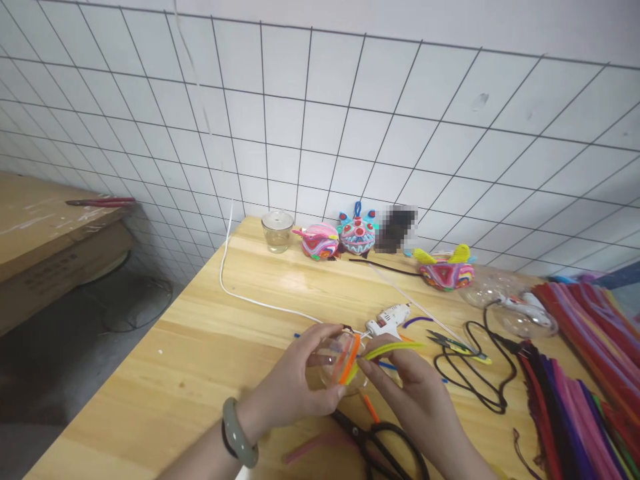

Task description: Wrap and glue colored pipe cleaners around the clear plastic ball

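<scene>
My left hand (287,383) is closed around a clear plastic ball (357,385), its fingers curled behind and its thumb in front. An orange pipe cleaner (351,360) and a pale pink one lie across the ball. A yellow pipe cleaner (395,347) is pinched between the thumb and fingers of my right hand (423,393). One end of it meets the ball beside the orange strip; the other sticks out to the right. Black-handled scissors (368,437) lie below my hands, over a pink strip. Just beyond my hands rests a white glue gun (390,321).
Decorated balls (357,233) and a glass (277,232) stand along the wall. Yellow-green snips (457,345) lie by a coiled black cable (493,400). Bundles of pipe cleaners (575,400) fill the right side, near clear plastic balls (525,320). A white cord (260,303) crosses the table (175,373).
</scene>
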Demonstrator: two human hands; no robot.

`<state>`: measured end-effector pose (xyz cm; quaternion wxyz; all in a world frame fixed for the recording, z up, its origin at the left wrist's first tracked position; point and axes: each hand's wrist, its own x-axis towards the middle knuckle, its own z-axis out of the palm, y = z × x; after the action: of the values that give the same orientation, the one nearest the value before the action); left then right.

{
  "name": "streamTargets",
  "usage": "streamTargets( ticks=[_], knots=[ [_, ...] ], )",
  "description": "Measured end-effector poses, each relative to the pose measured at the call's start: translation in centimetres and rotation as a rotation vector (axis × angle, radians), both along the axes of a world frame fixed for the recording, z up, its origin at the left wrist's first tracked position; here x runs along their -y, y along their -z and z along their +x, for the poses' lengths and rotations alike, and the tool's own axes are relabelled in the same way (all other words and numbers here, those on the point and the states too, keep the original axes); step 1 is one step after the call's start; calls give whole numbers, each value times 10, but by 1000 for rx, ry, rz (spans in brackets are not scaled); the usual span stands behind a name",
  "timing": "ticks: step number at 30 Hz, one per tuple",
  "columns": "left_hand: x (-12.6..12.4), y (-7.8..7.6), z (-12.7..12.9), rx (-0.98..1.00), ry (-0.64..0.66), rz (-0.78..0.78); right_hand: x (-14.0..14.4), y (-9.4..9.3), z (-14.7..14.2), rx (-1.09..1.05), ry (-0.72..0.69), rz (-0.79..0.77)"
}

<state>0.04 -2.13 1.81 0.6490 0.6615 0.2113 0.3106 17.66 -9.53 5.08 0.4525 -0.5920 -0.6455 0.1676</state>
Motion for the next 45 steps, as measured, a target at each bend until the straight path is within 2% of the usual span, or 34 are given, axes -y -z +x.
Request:
streamTargets(
  ticks=[10,21,38,45],
  knots=[
    [-1,0,-1,-8,12,-1,0,7,-4,-128,48,-22],
    [-1,2,-1,-39,2,3,2,17,-2,-193,86,-163],
    [-2,3,-2,-22,32,-38,-2,17,-5,-221,98,-199],
    [-4,10,-1,56,85,-139,-6,10,-8,-162,147,-227]
  ],
)
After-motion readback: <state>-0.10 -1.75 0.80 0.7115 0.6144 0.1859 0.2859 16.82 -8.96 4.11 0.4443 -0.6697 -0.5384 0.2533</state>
